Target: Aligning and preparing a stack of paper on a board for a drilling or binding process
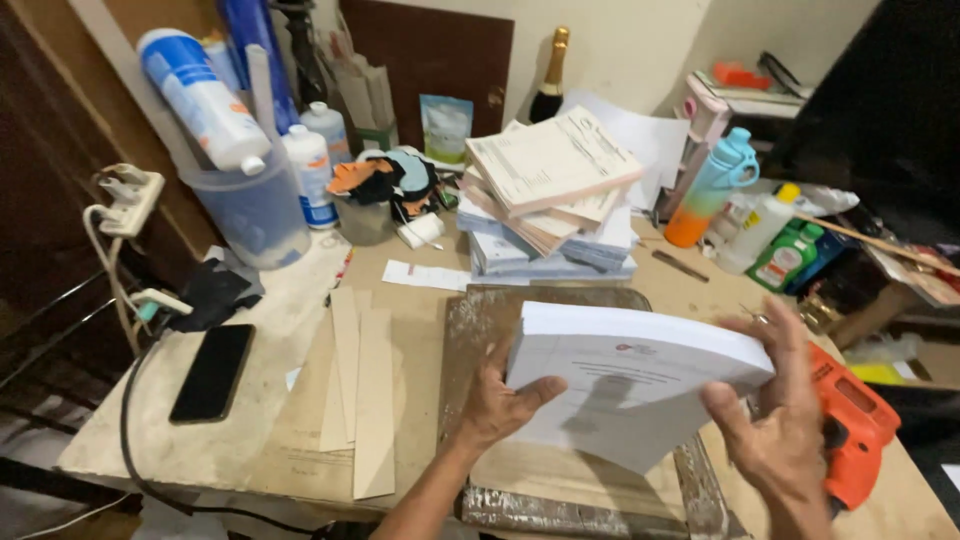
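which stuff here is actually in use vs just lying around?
In use: thick stack of white paper, held by left hand and right hand; worn wooden board under it.

Lying about: black phone, orange drill, pile of booklets, cardboard strips, water bottle, green-capped bottle.

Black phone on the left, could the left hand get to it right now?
Probably not at once: the left hand is gripping the paper stack. Otherwise only flat card strips lie between it and the phone.
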